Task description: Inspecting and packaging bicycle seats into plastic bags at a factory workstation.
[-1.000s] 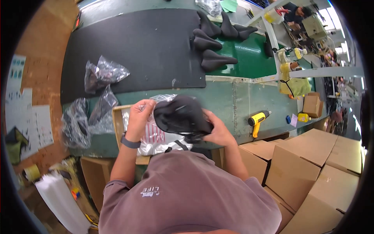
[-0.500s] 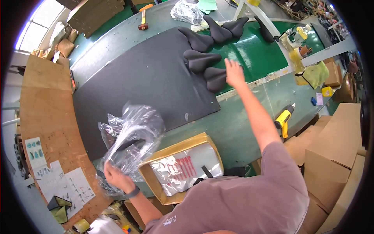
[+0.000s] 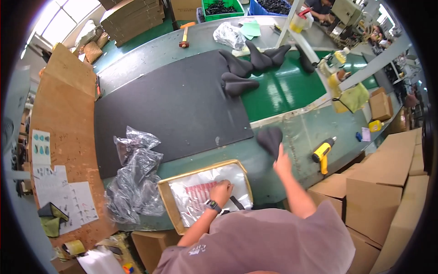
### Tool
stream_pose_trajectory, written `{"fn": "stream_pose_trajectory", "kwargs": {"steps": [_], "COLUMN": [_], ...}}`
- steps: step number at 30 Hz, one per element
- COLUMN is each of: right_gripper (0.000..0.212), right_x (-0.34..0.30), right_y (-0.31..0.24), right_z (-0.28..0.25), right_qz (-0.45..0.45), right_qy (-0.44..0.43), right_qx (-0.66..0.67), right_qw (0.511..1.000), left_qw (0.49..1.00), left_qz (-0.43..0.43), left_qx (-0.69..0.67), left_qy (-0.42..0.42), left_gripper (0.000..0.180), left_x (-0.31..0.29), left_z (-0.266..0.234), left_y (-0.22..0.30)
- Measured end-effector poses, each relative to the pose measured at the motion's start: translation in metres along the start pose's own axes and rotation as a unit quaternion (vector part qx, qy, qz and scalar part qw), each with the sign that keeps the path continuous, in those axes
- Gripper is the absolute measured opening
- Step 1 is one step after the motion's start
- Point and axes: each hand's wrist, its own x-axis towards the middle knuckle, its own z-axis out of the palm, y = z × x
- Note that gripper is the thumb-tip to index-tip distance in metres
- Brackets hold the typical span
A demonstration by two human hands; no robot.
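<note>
Box (image 3: 169, 205), open & shallow, close to torso, w/ flat plastic bags (image 3: 189, 180) inside, red-striped print on top. L hand (image 3: 222, 192) down on bags, fingers curled; can't tell if pinching film or just resting. Brown cartons (image 3: 374, 196) stacked on R, tight along bench edge. R hand (image 3: 283, 164) out over green bench (image 3: 264, 192), gripping narrow end of black saddle (image 3: 270, 138), wide end pointing away; just off near R corner of black mat (image 3: 173, 100), bit blurred, can't tell if lifted or touching bench. Yellow heat gun (image 3: 323, 150) to R of that hand, well apart. Crumpled clear bags (image 3: 141, 182) L of box, overlapping mat's near edge, crowding that side. Beyond, more black saddles (image 3: 239, 85) clustered nr mat's far R corner & on shiny green surface (image 3: 278, 100). White frame (image 3: 365, 75) cutting across R side, partly blocking view behind, w/ green cloth (image 3: 356, 97) hanging nr it. Farther: hammer (image 3: 184, 37), clear bag (image 3: 229, 35), pale green sheets (image 3: 250, 29). Farthest, green bin (image 3: 223, 17) & blue bin (image 3: 262, 10) w/ small dark parts, plus co-worker (image 3: 319, 9) at top R.
</note>
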Motion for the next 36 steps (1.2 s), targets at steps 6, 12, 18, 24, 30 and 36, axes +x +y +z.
{"fn": "stream_pose_trajectory", "kwargs": {"steps": [6, 12, 18, 24, 30, 36], "right_gripper": [0.115, 0.051, 0.055, 0.043, 0.045, 0.055], "right_x": [-0.254, -0.313, -0.329, -0.294, -0.313, -0.327], "right_y": [0.047, 0.135, 0.103, 0.058, -0.018, -0.124], "right_z": [0.053, 0.02, 0.057, 0.056, -0.014, -0.065], "right_qz": [0.098, 0.32, 0.383, 0.266, -0.007, -0.065], "right_qy": [-0.055, -0.368, -0.298, -0.287, -0.315, -0.453], "right_qx": [0.137, 0.823, 0.773, 0.735, 0.681, 0.698], "right_qw": [0.984, 0.291, 0.408, 0.554, 0.661, 0.55], "left_qw": [0.991, 0.984, 0.995, 0.949, 0.851, 0.931], "left_qz": [0.057, 0.065, -0.047, -0.058, -0.092, 0.023], "left_qx": [0.119, 0.145, 0.055, -0.183, -0.472, -0.249], "left_qy": [-0.023, 0.078, 0.062, 0.249, 0.209, 0.265], "left_gripper": [0.04, 0.026, 0.035, 0.032, 0.026, 0.021], "left_x": [-0.009, -0.048, -0.055, -0.074, -0.153, -0.224], "left_z": [0.104, 0.109, 0.128, 0.106, 0.025, -0.012], "left_y": [-0.051, -0.035, -0.069, -0.1, -0.057, -0.014]}}
